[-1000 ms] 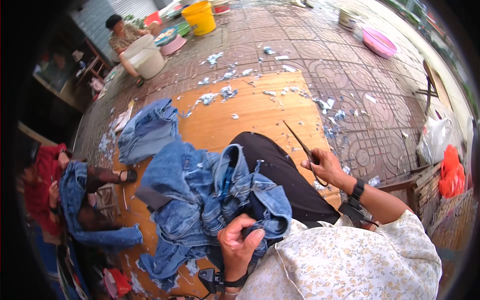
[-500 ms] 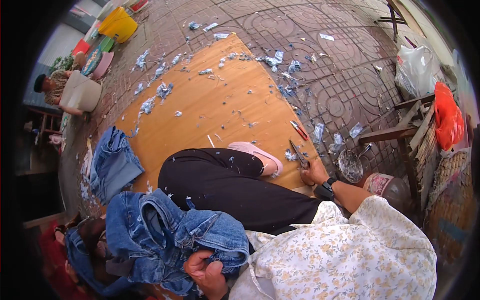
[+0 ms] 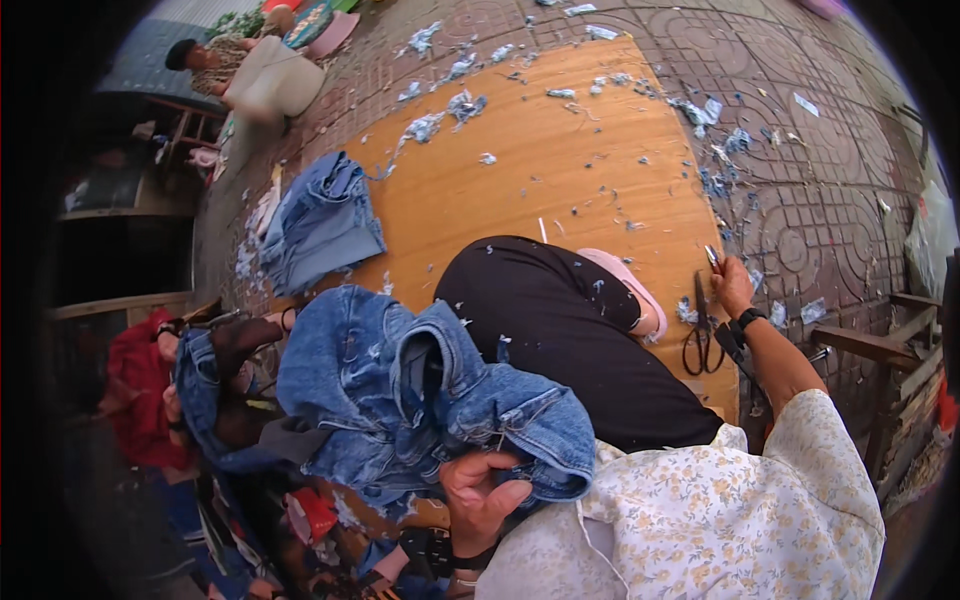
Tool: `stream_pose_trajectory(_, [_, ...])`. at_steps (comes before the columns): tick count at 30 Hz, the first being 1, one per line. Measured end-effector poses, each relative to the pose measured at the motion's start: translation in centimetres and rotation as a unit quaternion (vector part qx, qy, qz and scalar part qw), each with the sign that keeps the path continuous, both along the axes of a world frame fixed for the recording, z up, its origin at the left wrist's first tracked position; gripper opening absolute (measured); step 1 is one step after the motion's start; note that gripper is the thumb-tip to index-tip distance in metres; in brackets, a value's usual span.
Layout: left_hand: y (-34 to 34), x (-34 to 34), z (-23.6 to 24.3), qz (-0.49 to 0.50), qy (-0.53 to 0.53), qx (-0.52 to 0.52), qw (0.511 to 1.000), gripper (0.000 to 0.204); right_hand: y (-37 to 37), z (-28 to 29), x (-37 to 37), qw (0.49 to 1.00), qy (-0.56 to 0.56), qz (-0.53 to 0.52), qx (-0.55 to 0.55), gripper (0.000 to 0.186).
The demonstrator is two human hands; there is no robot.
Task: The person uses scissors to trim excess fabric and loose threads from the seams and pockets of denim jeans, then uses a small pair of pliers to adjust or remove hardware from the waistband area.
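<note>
My left hand (image 3: pixel 480 500) is closed on a bunched blue denim garment (image 3: pixel 350 390) draped over my lap beside my black-trousered leg (image 3: pixel 540 340). Near the right edge of the orange board (image 3: pixel 560 140), my right hand (image 3: pixel 732 285) has its fingers closed on small snips (image 3: pixel 713 258), mostly covered by the fingers. Just left of that hand, large black-handled scissors (image 3: pixel 703 335) lie on the board. Folded denim (image 3: pixel 320 225) rests on the board's left part, with pale scraps (image 3: pixel 465 105) scattered about.
A person in red (image 3: pixel 140 390) sits at my left, holding jeans (image 3: pixel 200 400). Another person (image 3: pixel 205 65) is behind a white bucket (image 3: pixel 280 75) at the back left. A wooden stand (image 3: pixel 860 340) and a white plastic bag (image 3: pixel 928 235) are at my right. Scraps lie on the paving (image 3: pixel 820 170).
My right hand has let go of the large scissors, which now lie on the board, and has taken hold of the small snips that lay near the edge. The view has also swung about.
</note>
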State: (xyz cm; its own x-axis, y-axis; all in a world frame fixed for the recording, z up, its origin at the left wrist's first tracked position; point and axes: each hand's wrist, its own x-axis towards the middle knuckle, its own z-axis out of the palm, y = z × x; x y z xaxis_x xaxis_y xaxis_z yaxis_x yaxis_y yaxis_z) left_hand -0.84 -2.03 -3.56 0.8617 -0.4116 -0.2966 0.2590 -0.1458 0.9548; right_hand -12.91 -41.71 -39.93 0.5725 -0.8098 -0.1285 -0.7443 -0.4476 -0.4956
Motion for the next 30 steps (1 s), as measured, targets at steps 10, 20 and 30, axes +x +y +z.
stream_pose_trajectory(10, [0.3, 0.6, 0.0, -0.083, -0.031, -0.006, 0.996, 0.024, -2.0, -0.6, -0.2, 0.999, 0.021, -0.028, -0.010, 0.021])
stream_pose_trajectory(20, [0.1, 0.9, 0.0, -0.163, -0.176, 0.026, 0.970, 0.022, 6.6, 17.7, 4.9, 0.772, -0.327, -0.073, 0.540, 0.007])
stream_pose_trajectory(30, [0.4, -0.1, 0.2, -0.152, -0.251, 0.013, 0.956, 0.021, 15.8, 37.0, 5.3, 0.757, -0.349, 0.246, 0.494, 0.025])
